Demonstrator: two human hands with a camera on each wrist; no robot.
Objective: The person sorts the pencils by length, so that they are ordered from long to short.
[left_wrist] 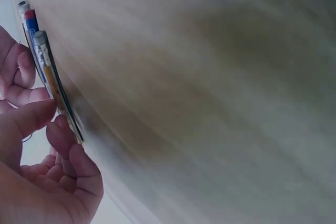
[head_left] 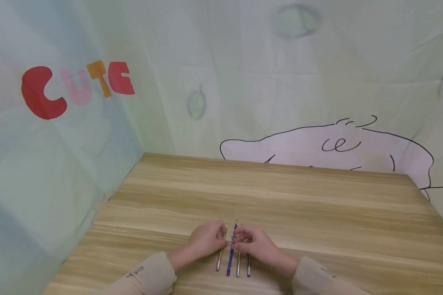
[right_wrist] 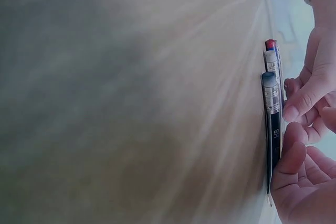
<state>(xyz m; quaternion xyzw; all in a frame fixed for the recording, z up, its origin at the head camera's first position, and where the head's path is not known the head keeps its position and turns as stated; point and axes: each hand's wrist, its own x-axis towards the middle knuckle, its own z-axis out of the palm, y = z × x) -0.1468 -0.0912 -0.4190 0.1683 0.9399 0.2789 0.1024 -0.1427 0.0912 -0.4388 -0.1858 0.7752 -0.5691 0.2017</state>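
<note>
Several pencils lie side by side on the wooden table, eraser ends toward me. My left hand [head_left: 206,238] pinches the leftmost, yellowish pencil [head_left: 219,261] between thumb and fingers, near its pointed end. Beside it lies a blue pencil [head_left: 230,262] with a red end. Over a pale pencil [head_left: 238,268] and a black pencil [head_left: 249,266] bends my right hand [head_left: 257,245], its fingertips close to the blue one. In the right wrist view, the right fingers touch the side of the black pencil [right_wrist: 272,124]; whether they grip one is hidden.
The wood-grain table [head_left: 299,196] stretches out beyond both hands. Printed cloth walls rise along its left and back edges, with the word CUTE [head_left: 44,93] at the left and a pale cartoon shape [head_left: 302,143] behind the table.
</note>
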